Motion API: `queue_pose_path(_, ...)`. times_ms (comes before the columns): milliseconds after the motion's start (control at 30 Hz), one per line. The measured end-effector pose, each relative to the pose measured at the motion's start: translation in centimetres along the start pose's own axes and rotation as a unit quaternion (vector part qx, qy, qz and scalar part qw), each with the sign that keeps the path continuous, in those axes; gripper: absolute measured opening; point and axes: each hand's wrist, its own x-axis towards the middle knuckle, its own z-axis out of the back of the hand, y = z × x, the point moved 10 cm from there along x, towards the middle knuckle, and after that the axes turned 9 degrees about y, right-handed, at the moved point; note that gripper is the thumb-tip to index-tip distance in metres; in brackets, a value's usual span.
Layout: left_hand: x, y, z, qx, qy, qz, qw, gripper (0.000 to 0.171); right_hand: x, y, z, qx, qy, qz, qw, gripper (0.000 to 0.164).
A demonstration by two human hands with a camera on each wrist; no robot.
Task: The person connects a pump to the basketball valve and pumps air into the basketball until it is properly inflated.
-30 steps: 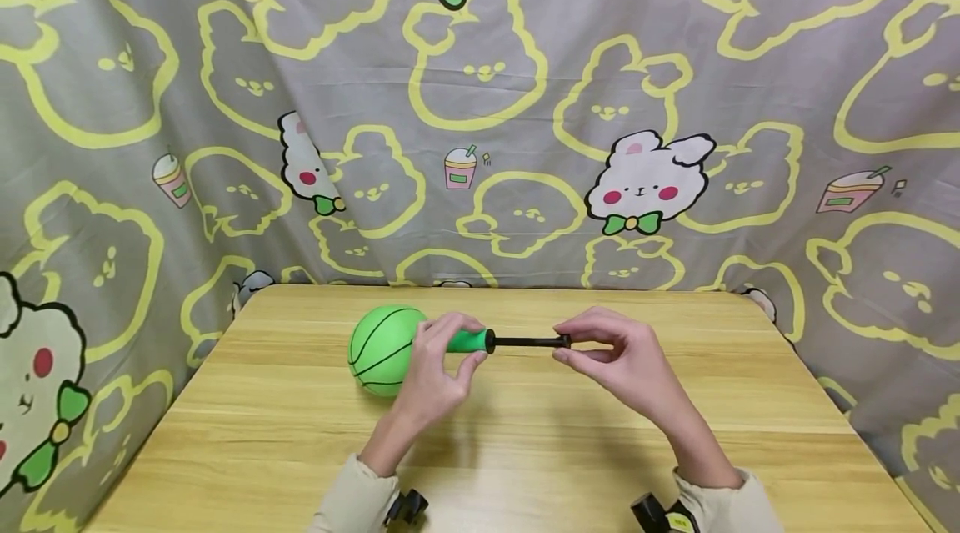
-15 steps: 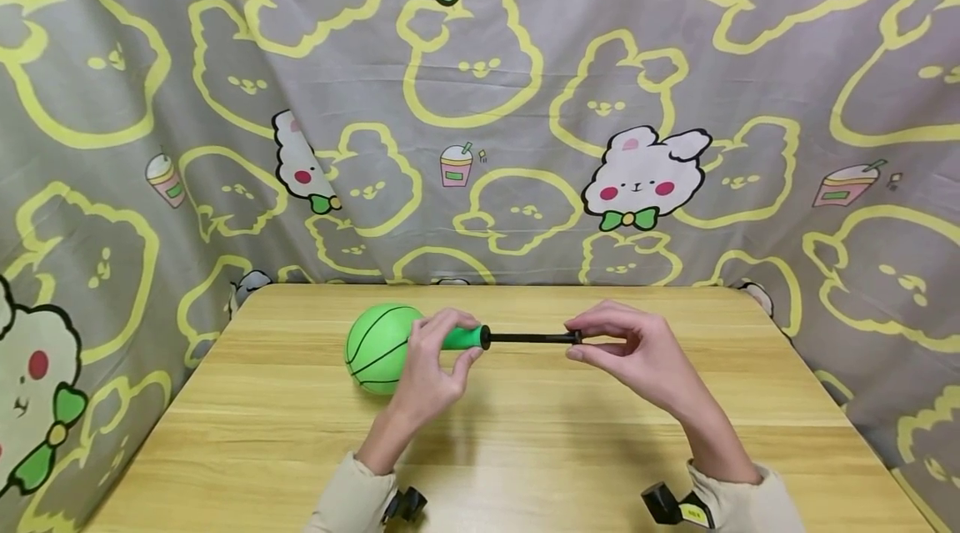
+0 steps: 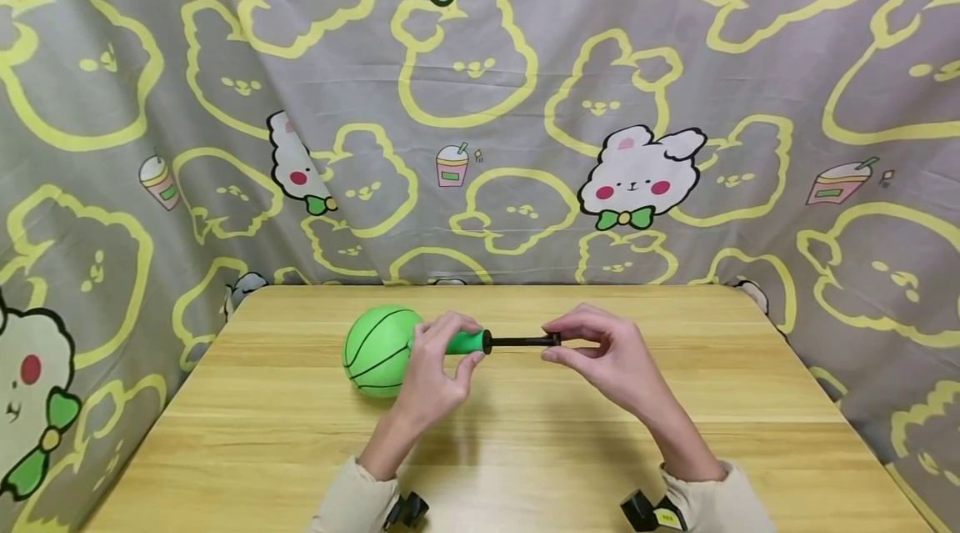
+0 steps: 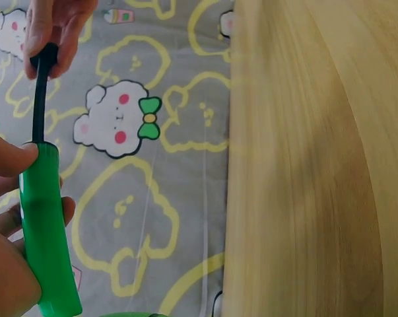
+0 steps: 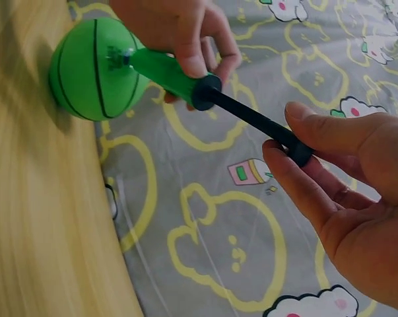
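A green hand pump (image 4: 45, 224) lies level between my hands, its nozzle end meeting a green ball with black lines (image 3: 381, 351). My left hand (image 3: 438, 366) grips the pump's green barrel near its black collar. The thumb and fingers of my right hand (image 3: 603, 354) pinch the black end of the pump's handle (image 5: 298, 150). A length of black rod (image 3: 522, 341) shows between collar and handle. In the right wrist view the pump tip touches the ball's side; the point of entry itself is too small to make out.
The ball rests on a wooden table (image 3: 525, 466). Behind the table's far edge hangs a grey curtain (image 3: 517, 133) printed with yellow outlines and white rabbits. Both sleeves carry black wrist cameras (image 3: 637, 510).
My right hand first drew the handle outward to the right, lengthening the visible rod. It has since pushed back left, and less rod shows now. The left hand and ball stay nearly still.
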Motion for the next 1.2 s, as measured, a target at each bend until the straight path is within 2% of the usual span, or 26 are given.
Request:
queue_pose_path(167, 0.0, -0.3, -0.4, -0.001, 0.01, 0.0, 1.0, 0.032, 0.1, -0.4, -0.8, 0.0, -0.005, -0.004, 1.0, 0.026)
queue_pose_path(533, 0.0, -0.7, -1.0, 0.002, 0.017, 0.003, 0.9998, 0.032, 0.4, -1.1, -2.6, 0.013, -0.019, 0.017, 1.0, 0.026)
queue_pose_path(767, 0.1, -1.4, -1.7, -0.001, 0.025, -0.006, 0.9997, 0.031, 0.6, -1.1, -3.7, -0.003, -0.017, 0.027, 0.999, 0.024)
queue_pose_path(1200, -0.1, -0.8, -1.5, -0.009, 0.024, -0.01, 0.9996, 0.028, 0.5, -0.4, -3.3, -0.039, 0.002, 0.026, 0.999, 0.024)
